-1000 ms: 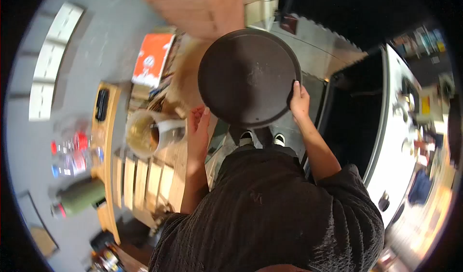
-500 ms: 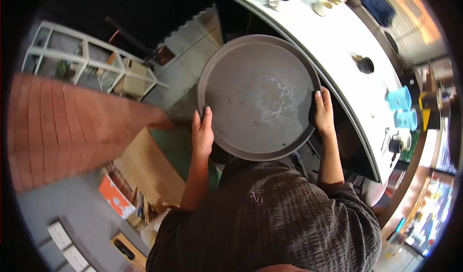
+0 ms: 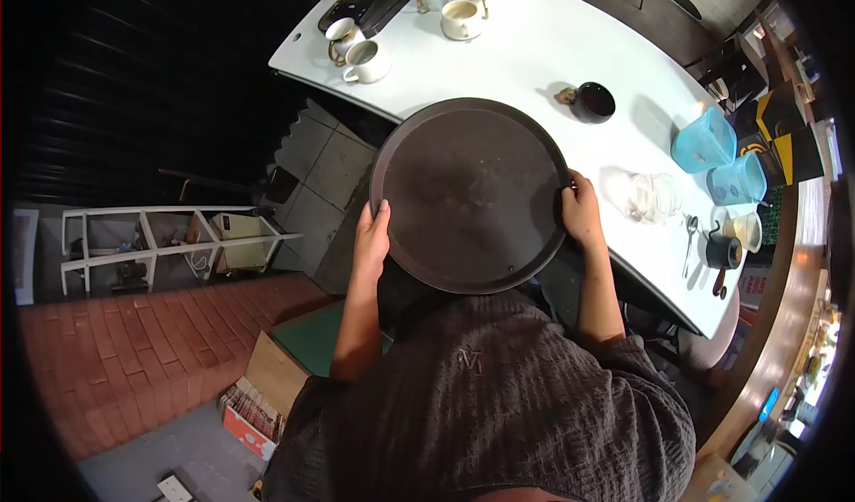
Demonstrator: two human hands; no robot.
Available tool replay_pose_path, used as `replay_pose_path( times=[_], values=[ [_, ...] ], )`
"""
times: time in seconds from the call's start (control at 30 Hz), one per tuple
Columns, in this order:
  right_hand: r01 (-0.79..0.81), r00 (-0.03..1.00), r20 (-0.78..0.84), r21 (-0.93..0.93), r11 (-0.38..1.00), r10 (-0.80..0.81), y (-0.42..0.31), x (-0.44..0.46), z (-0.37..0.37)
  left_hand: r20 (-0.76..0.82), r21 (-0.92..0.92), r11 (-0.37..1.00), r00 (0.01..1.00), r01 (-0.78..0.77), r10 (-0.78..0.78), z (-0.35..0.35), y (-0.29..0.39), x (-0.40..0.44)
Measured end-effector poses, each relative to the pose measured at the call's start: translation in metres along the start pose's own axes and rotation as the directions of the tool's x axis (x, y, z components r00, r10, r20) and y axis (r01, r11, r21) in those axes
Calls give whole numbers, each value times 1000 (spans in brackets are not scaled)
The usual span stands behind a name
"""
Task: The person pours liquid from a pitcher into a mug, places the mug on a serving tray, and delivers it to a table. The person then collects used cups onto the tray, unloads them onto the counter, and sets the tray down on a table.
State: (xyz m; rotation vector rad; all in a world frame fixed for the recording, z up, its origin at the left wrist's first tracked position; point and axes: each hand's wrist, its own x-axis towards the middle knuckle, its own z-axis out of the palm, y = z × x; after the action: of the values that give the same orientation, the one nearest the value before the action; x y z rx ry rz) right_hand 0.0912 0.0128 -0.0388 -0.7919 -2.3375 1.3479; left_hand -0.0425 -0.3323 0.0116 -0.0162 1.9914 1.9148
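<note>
A round dark brown serving tray (image 3: 472, 195) is held level in front of my body, with nothing standing on it. My left hand (image 3: 372, 239) grips its left rim, thumb on top and the fingers hidden beneath. On the opposite side my right hand (image 3: 582, 210) is closed on the right rim in the same way. The tray's far edge overlaps the near edge of a white table (image 3: 525, 57) in my view; whether they touch I cannot tell. Faint pale marks show on the tray's surface.
Several mugs (image 3: 367, 62) stand at the table's far left. A dark bowl (image 3: 593, 102), a clear glass vessel (image 3: 653, 197), a spoon (image 3: 689, 245), a small black pot (image 3: 722, 251) and blue containers (image 3: 704, 140) are toward the right. A brick wall (image 3: 169, 342) and white rack (image 3: 156, 253) lie left.
My view has swung to the right toward the table, so more of the tabletop and its mugs show. The tray stays in both hands, and its surface looks darker, with less glare.
</note>
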Motion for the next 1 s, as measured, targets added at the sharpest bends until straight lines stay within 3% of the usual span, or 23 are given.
replay_pose_path(
  times=[0.2,0.37,0.6,0.7,0.77,0.8,0.83,0.87,0.9,0.97,1.0],
  values=[
    [-7,999,-38,-56,998,5,-10,28,-7,-14,91,993,997,80,-79,19,-6,35],
    [3,995,-100,-118,993,-15,-22,43,-5,-13,36,994,995,104,-104,28,-4,63],
    [-54,982,-185,-143,988,27,-30,60,11,62,36,997,996,67,-69,19,-19,122],
    [-105,974,-218,-165,981,67,-36,68,22,21,108,994,1000,11,-13,23,-15,139],
    [-52,853,-520,-137,989,-27,-51,71,36,21,158,986,998,-54,51,22,-17,152],
    [-110,862,-488,78,991,134,-61,78,39,17,174,982,998,-68,66,19,-21,160],
    [-119,855,-500,72,990,139,-68,87,43,33,171,983,998,-65,60,21,-14,161],
    [-149,851,-415,396,906,321,-74,97,47,25,197,979,998,-56,52,23,-6,161],
    [-174,842,-277,674,718,464,-77,107,51,16,225,973,999,-46,44,23,-1,161],
    [-88,841,-300,745,661,450,-69,127,63,72,219,975,997,-43,28,14,-13,174],
    [-42,811,-295,831,555,504,-67,135,68,116,212,976,993,-44,20,10,-17,180]
  ],
)
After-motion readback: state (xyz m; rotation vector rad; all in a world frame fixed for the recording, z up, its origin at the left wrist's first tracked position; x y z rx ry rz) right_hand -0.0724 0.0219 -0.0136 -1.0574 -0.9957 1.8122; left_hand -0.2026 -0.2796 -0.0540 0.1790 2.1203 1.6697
